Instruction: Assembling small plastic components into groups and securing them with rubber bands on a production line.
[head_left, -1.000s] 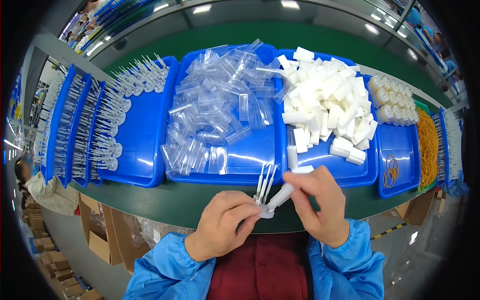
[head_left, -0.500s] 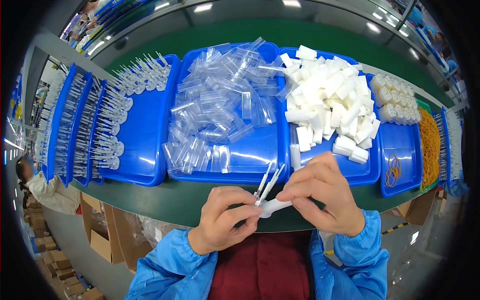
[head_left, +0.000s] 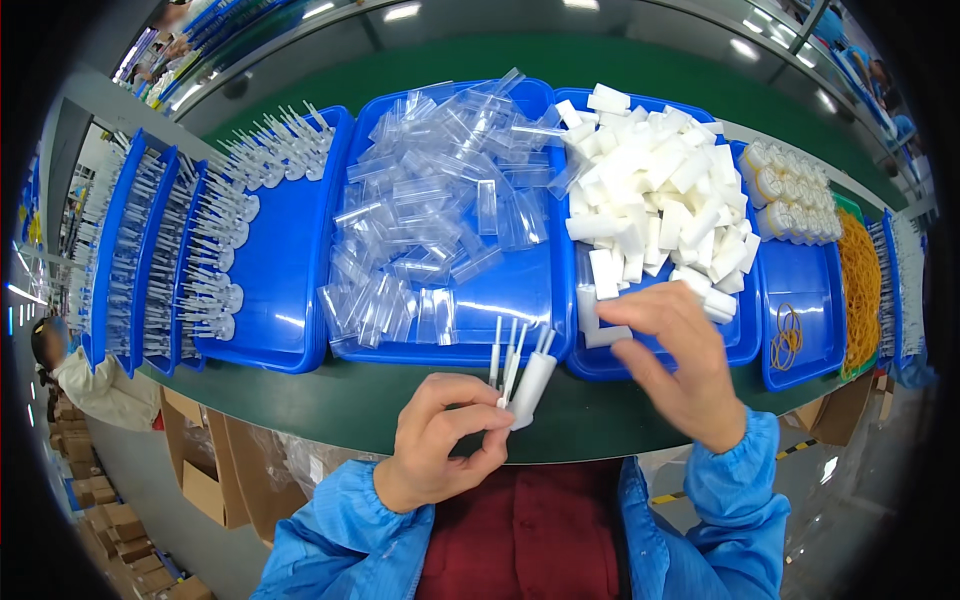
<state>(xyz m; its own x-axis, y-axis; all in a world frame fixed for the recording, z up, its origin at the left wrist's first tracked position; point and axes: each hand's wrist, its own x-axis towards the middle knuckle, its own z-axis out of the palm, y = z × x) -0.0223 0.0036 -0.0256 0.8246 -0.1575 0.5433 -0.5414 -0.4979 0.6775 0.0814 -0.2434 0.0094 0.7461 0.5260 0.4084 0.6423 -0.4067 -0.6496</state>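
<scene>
My left hand (head_left: 447, 432) is closed low in front of the trays, pinching several thin white rods (head_left: 511, 362) at their lower ends. The rods point upward. A white foam sleeve (head_left: 534, 389) stands tilted in the same bunch, with rod tips showing above its top. To its right, my right hand (head_left: 683, 364) is open, thumb and fingers apart. Its fingertips hover around a white foam piece (head_left: 606, 337) at the front left corner of the blue foam tray (head_left: 735, 340); I see no grip on it. Behind lies a pile of white foam pieces (head_left: 660, 190).
A middle blue tray (head_left: 510, 290) holds clear plastic sleeves (head_left: 430, 190). White rods with round bases (head_left: 225, 240) fill trays at left. On the right are round yellow-white parts (head_left: 790, 195) and rubber bands (head_left: 858, 290). Cardboard boxes (head_left: 205, 460) stand below the green table's edge.
My right hand has let go of the foam sleeve and moved right and up to the foam tray. The sleeve now stands more upright among the rods in my left hand.
</scene>
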